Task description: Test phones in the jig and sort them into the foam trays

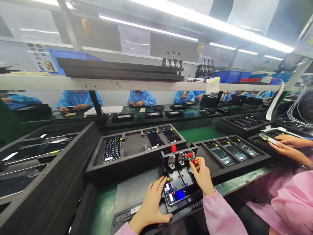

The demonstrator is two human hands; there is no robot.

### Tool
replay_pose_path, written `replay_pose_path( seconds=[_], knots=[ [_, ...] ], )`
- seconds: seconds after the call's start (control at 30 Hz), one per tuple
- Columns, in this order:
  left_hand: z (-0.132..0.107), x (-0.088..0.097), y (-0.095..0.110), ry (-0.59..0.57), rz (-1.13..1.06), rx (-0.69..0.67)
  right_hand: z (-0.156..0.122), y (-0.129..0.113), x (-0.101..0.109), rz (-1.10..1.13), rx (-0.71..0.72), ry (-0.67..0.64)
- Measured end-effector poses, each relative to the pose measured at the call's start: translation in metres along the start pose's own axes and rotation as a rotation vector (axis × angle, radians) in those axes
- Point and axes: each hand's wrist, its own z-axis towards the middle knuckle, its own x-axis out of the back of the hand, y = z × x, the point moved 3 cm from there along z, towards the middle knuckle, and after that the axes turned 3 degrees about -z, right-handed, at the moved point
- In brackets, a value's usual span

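A black clamping fixture (176,179) with a row of red-tipped toggle clamps stands in front of me. Its left clamp handle (173,148) points upward. My right hand (202,174) pinches the red handle of the rightmost toggle clamp (192,161). A lit smartphone (169,193) lies in the fixture's left slot, a yellow tab at its top corner. My left hand (152,205) is beside this phone, fingertips at its upper left edge and thumb stretched out near its lower end. A blue lit screen (181,195) shows to the right, partly covered by the clamp plates.
Behind the fixture is a foam tray (132,151) with several phones; another foam tray (215,169) sits to the right. Stacked trays (56,169) rise at left. A co-worker's hands (288,145) hold a phone at right. A white shelf (137,85) crosses overhead.
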Motion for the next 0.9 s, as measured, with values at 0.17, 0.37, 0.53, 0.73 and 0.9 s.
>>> replay_pose_path(
  seconds=[0.17,0.37,0.53,0.73,0.9],
  knots=[
    [0.0,0.0,-0.002,0.043,-0.019,-0.016,-0.001,-0.003,0.001,0.023,0.004,-0.008],
    [-0.002,-0.004,-0.005,0.062,-0.012,-0.003,-0.001,-0.007,0.003,0.058,-0.005,0.001],
    [0.002,-0.002,-0.002,0.027,-0.001,0.037,0.002,-0.021,0.024,0.088,-0.026,0.065],
    [-0.028,0.019,-0.006,0.016,0.03,0.147,-0.027,-0.062,0.061,0.124,0.098,0.271],
    [-0.097,0.036,-0.048,0.272,-0.086,0.325,-0.099,-0.103,0.0,0.023,0.524,-0.405]
  ],
)
